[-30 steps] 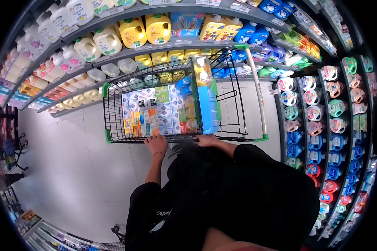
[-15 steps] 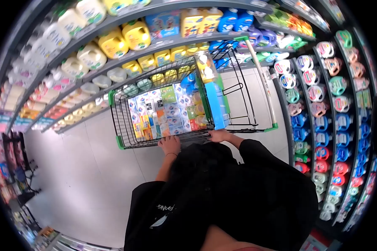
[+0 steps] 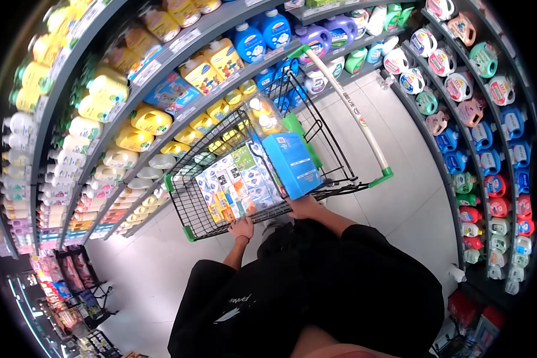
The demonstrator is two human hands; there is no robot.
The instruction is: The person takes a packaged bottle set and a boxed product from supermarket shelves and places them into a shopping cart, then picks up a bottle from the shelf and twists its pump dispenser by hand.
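A black wire shopping cart [image 3: 181, 206] with green corner pieces stands in front of me, side-on. My left hand [image 3: 241, 227] is closed over the top rim of its near side. Further along the same rim, my right hand [image 3: 304, 207] grips the edge just below a blue box [image 3: 291, 167]. That box sits toward the handle end, with a clear pack of yellow-and-white bottles [image 3: 262, 116] behind it. Several white-and-blue packages [image 3: 256, 185] and small orange packs [image 3: 221, 206] lie in the basket. The pale push handle [image 3: 352, 101] is at the right, untouched.
Curved by the lens, a long shelf [image 3: 131, 95] of yellow, white and blue bottles runs close along the cart's far side. Another shelf [image 3: 447, 179] of detergent bottles stands at the right. Pale tiled floor [image 3: 143, 280] stretches to the left, with racks of goods beyond.
The view has turned, so the shelves and cart appear rotated clockwise. The cart's basket end sits lower in the picture. Both hands stay on the near rim.
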